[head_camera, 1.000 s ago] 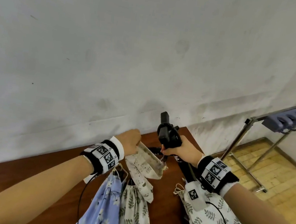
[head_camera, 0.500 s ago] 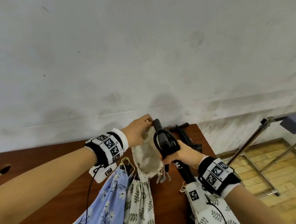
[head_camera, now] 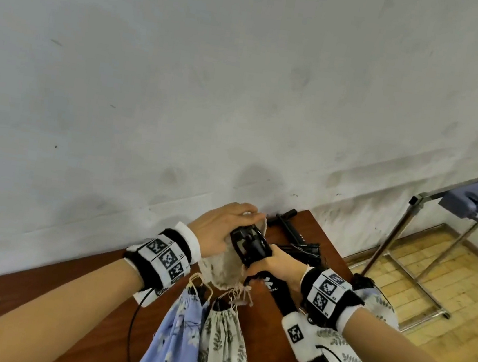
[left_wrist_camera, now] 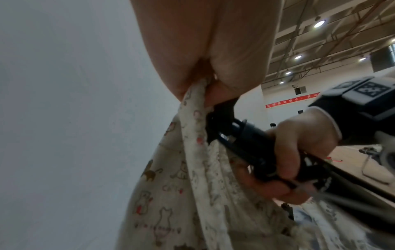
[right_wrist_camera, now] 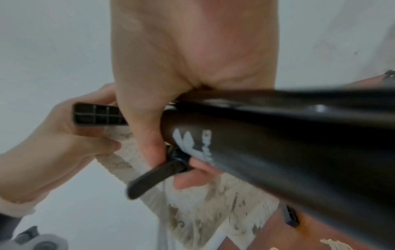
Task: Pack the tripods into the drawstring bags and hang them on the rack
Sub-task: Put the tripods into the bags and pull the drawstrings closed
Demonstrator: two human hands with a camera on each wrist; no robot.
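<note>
My right hand [head_camera: 274, 264] grips a folded black tripod [head_camera: 249, 244] just below its head, with the legs running back under my wrist. My left hand [head_camera: 221, 227] pinches the rim of a cream cat-print drawstring bag [head_camera: 224, 270] and holds it up against the tripod head. In the left wrist view the fingers pinch the bag [left_wrist_camera: 192, 152] beside the tripod [left_wrist_camera: 241, 143]. The right wrist view shows the tripod [right_wrist_camera: 267, 143] gripped, the bag [right_wrist_camera: 203, 211] hanging under it. Whether the head is inside the mouth I cannot tell.
A blue floral bag [head_camera: 175, 333] and a leaf-print bag [head_camera: 222, 345] hang below my hands, another leaf-print bag [head_camera: 357, 360] lies at right. More black tripods [head_camera: 294, 233] lie on the brown table [head_camera: 71, 289] by the wall. A metal rack [head_camera: 407, 230] with blue hooks stands at right.
Both hands have come together and moved toward the wall. The left hand lifted the cream bag up to the tripod head, which tilted over from upright toward the bag's mouth.
</note>
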